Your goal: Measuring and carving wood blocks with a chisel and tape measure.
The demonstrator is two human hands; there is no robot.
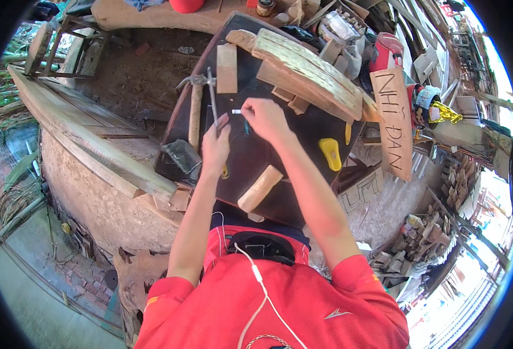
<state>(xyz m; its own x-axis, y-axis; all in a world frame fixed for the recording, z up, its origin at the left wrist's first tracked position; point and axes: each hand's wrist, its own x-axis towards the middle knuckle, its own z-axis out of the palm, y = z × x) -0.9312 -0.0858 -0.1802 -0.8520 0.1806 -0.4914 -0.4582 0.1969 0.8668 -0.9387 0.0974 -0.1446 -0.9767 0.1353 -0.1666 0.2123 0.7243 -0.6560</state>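
Note:
My left hand (216,145) is closed around the lower end of a thin grey metal rod (212,96), which points away from me over the dark tabletop (233,154). Just right of it, my right hand (265,119) pinches a small white piece (236,111), too small to name. Left of the rod lies a hammer (195,116) with a wooden handle, its metal head beside the rod's far end. A pale wood block (227,68) rests beyond my hands. Nearer to me is another wood block (260,189). A small turquoise item (246,127) shows beside my right hand.
A long rough timber piece (309,72) lies across the table's far right. Yellow plastic objects (330,153) sit at the right, and a dark crumpled bag (182,157) at the left edge. A lettered cardboard sign (392,125) stands right; long planks (93,136) curve along the left.

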